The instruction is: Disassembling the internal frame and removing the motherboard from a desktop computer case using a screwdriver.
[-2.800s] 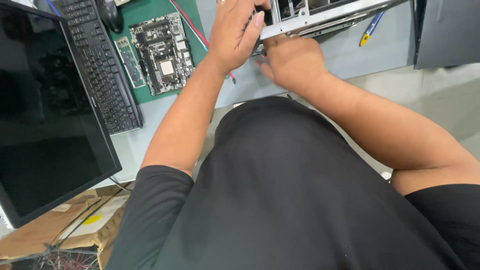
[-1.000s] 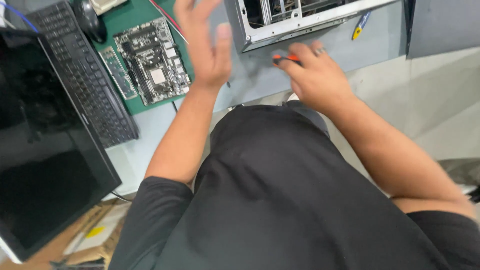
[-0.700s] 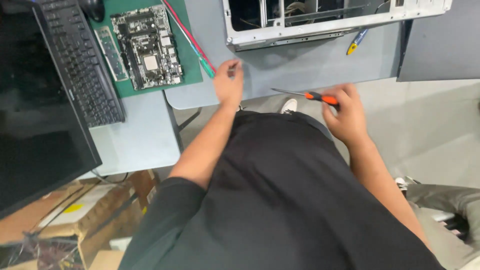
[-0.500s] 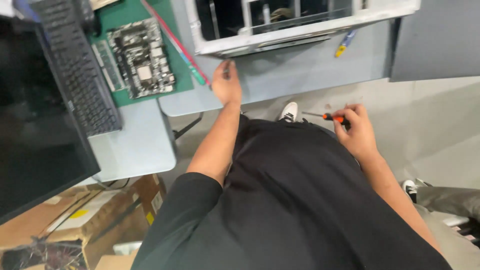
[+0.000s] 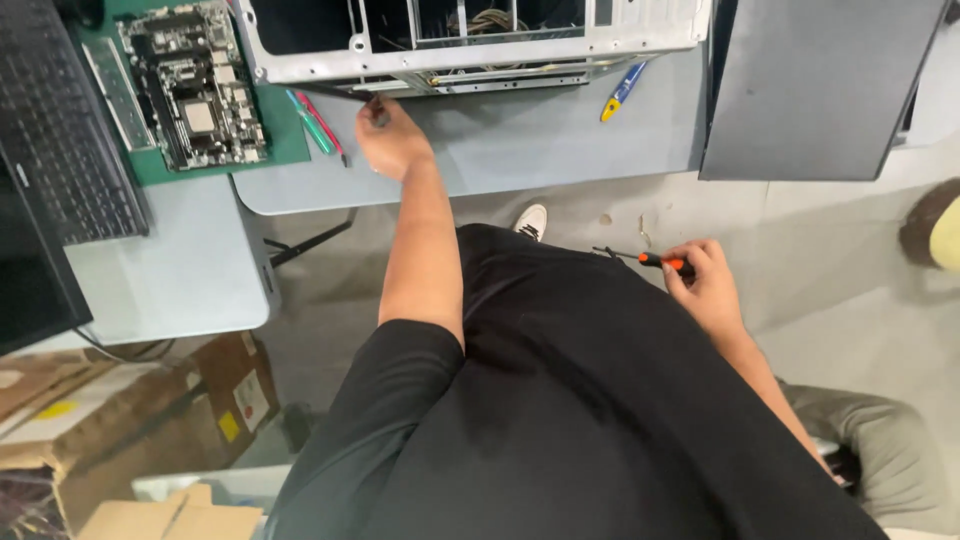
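The left hand (image 5: 392, 140) reaches the open computer case (image 5: 470, 45), fingertips hidden against its edge; grip unclear. The right hand (image 5: 705, 285) curls around an orange-handled screwdriver (image 5: 655, 260).

A dark, blank monitor screen (image 5: 30, 270) is standing at the left edge of the bench (image 5: 170, 280), just beside a black keyboard. Below it, on the floor, brown cardboard boxes (image 5: 120, 420) are lying stacked and tilted; 1 is showing a white label with a red mark (image 5: 250, 398) and a small yellow sticker (image 5: 229, 427), another a yellow sticker (image 5: 55, 410) on its top flap.
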